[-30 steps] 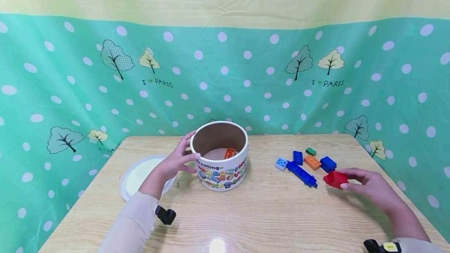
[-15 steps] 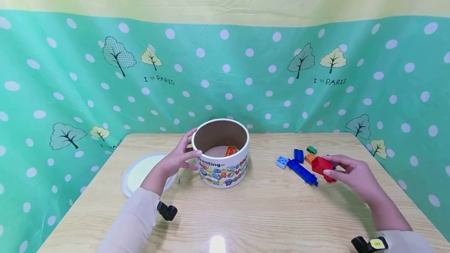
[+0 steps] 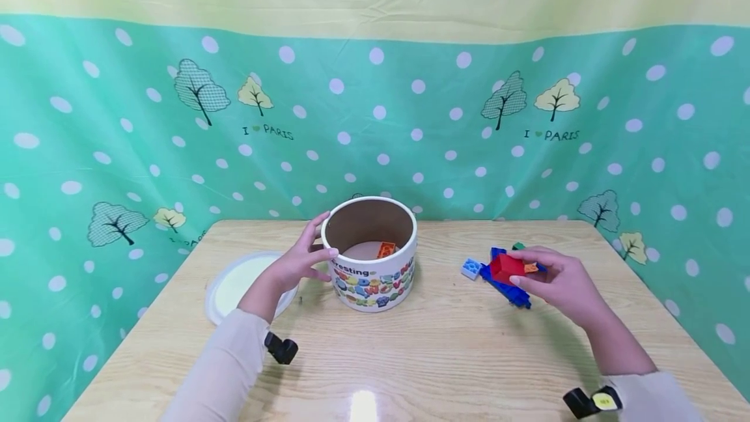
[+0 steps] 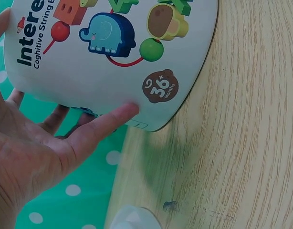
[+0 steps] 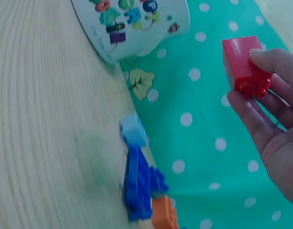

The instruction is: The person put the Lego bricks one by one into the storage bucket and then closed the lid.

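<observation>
A round white bucket (image 3: pixel 375 282) printed with colourful letters stands on the table, with an orange block (image 3: pixel 386 250) inside on its floor. My left hand (image 3: pixel 295 267) rests against the bucket's left side with spread, fairly straight fingers, one finger up at the rim. In the left wrist view, a straight finger touches the printed wall. Between thumb and fingers, my right hand (image 3: pixel 556 279) pinches a red toy building block (image 3: pixel 506 269), held above the other blocks. Studs show on the red block's lower end in the right wrist view.
Under and around the right hand lie a light blue block (image 3: pixel 471 269), a long blue block (image 3: pixel 508 293), a green block (image 3: pixel 518 247) and an orange block (image 5: pixel 163 212). A white lid (image 3: pixel 234 288) lies left of the bucket. A polka-dot curtain (image 3: pixel 375 116) hangs behind.
My right hand has lifted the red block and carried it left, over the long blue block. My left hand stays at the bucket; the head view has shifted slightly.
</observation>
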`<move>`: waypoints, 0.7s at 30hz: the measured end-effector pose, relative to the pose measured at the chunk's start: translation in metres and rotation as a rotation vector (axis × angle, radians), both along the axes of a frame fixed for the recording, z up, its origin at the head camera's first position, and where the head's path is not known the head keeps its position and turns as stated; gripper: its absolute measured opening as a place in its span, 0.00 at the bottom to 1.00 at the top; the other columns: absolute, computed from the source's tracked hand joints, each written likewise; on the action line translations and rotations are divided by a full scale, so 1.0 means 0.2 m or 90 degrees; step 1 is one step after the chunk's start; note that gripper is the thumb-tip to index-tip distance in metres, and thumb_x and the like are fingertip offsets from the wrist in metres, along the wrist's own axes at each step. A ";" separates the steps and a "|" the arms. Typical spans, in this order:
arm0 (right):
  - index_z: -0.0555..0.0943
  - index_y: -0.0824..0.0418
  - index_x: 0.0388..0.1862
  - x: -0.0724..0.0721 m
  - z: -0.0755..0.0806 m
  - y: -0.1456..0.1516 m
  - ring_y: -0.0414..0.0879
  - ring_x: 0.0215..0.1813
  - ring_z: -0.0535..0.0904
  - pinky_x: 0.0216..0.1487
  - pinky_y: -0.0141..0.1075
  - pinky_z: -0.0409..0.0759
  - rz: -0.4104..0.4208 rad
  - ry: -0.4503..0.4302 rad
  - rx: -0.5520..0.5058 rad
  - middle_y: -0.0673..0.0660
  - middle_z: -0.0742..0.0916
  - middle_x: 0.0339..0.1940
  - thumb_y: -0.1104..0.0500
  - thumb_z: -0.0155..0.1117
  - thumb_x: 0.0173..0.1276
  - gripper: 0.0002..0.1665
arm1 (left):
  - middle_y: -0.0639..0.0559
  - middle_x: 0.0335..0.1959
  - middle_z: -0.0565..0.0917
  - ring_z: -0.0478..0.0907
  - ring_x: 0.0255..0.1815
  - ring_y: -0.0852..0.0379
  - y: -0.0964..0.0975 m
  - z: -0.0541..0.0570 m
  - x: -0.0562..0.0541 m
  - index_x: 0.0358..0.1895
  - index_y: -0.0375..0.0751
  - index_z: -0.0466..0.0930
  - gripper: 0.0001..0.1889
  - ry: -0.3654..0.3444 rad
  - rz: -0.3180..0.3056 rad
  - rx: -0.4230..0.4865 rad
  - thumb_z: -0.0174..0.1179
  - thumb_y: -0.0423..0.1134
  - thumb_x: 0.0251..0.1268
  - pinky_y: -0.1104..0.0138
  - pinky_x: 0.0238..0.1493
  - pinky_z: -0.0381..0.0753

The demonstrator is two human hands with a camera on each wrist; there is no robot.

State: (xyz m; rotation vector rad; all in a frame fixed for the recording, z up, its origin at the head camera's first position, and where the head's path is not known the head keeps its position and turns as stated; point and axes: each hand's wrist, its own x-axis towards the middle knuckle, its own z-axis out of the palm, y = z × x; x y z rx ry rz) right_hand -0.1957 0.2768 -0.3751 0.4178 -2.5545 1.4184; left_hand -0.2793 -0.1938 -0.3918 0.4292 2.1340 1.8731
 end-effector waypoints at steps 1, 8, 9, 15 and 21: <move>0.79 0.67 0.59 0.00 0.01 -0.02 0.39 0.43 0.83 0.37 0.31 0.84 0.007 0.009 -0.002 0.65 0.78 0.58 0.59 0.72 0.62 0.27 | 0.37 0.75 0.47 0.54 0.70 0.30 0.00 0.00 0.00 0.77 0.65 0.40 0.45 0.000 0.001 0.000 0.60 0.41 0.65 0.40 0.43 0.81; 0.80 0.66 0.58 -0.01 0.04 -0.11 0.39 0.43 0.84 0.40 0.30 0.84 0.050 0.067 -0.032 0.61 0.80 0.54 0.65 0.71 0.61 0.25 | 0.37 0.75 0.47 0.54 0.70 0.30 0.00 0.00 0.00 0.77 0.64 0.40 0.45 0.003 0.001 0.001 0.60 0.41 0.65 0.42 0.43 0.82; 0.80 0.65 0.58 -0.02 0.05 -0.12 0.39 0.43 0.84 0.41 0.31 0.84 0.057 0.072 -0.041 0.59 0.81 0.54 0.65 0.71 0.61 0.25 | 0.37 0.75 0.47 0.54 0.70 0.30 0.00 0.00 0.00 0.77 0.64 0.40 0.45 0.005 0.001 0.001 0.61 0.42 0.65 0.42 0.43 0.82; 0.80 0.71 0.56 -0.07 0.06 -0.20 0.43 0.46 0.84 0.43 0.33 0.84 0.118 0.080 -0.121 0.52 0.83 0.51 0.69 0.69 0.61 0.23 | 0.38 0.75 0.47 0.54 0.70 0.31 -0.01 0.00 0.00 0.77 0.66 0.40 0.45 0.003 0.006 -0.004 0.62 0.42 0.65 0.41 0.43 0.81; 0.79 0.70 0.57 -0.11 0.11 -0.29 0.43 0.46 0.83 0.43 0.33 0.84 0.125 0.072 -0.103 0.65 0.80 0.56 0.67 0.70 0.62 0.23 | 0.37 0.75 0.47 0.54 0.71 0.30 -0.01 0.00 0.00 0.77 0.64 0.40 0.45 0.005 0.000 -0.003 0.61 0.42 0.65 0.40 0.44 0.81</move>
